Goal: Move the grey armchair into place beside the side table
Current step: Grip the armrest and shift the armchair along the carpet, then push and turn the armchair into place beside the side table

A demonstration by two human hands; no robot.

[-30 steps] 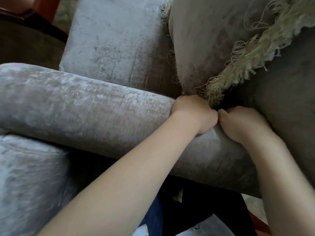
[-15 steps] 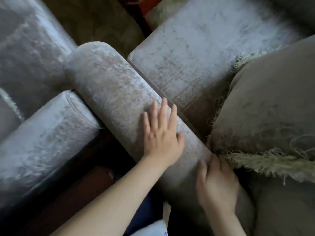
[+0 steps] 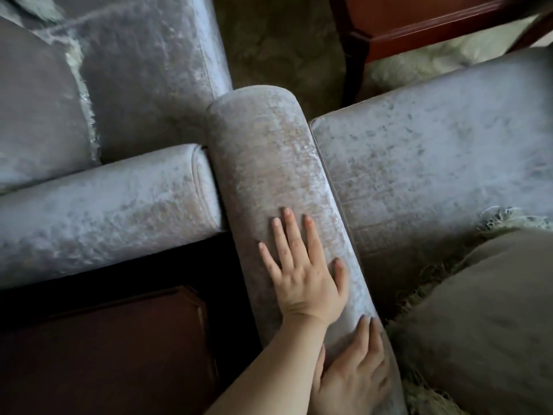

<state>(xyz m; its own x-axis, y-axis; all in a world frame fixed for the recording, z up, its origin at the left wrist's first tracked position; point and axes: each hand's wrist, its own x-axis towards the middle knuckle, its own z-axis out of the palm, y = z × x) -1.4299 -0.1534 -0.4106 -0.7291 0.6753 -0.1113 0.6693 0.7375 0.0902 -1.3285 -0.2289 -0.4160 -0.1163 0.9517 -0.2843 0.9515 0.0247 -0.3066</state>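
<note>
One rolled arm of the grey armchair (image 3: 263, 175) ran up the middle of the view, with its seat cushion (image 3: 434, 163) to the right. The left hand (image 3: 302, 274) lay flat on top of that arm, fingers straight and spread, gripping nothing. The right hand (image 3: 353, 375) rested lower on the same arm, at its inner edge, fingers relaxed and laid along the fabric. A fringed cushion (image 3: 478, 324) sat on the seat at the lower right, its fringe reaching the arm just beside the right hand.

The chair stood just beside the side table (image 3: 119, 348), whose dark wooden top filled the lower left; a narrow dark gap separated the table from the arm. Above the table, the arm of a second grey seat (image 3: 104, 205) ran across and butted end-on against the armchair's arm, closing that side. Beyond the front of the arm lay patterned carpet (image 3: 278, 49), and a red-brown wooden frame (image 3: 419, 19) with a dark leg stood close to the front of the seat cushion at the upper right.

A second earlier both hands had been clenched side by side on the arm, by the fringe; since then they had released into flat palms. Half a second earlier the arm had crossed the view diagonally and only a sliver of the table had shown; now much more of its top was in sight.
</note>
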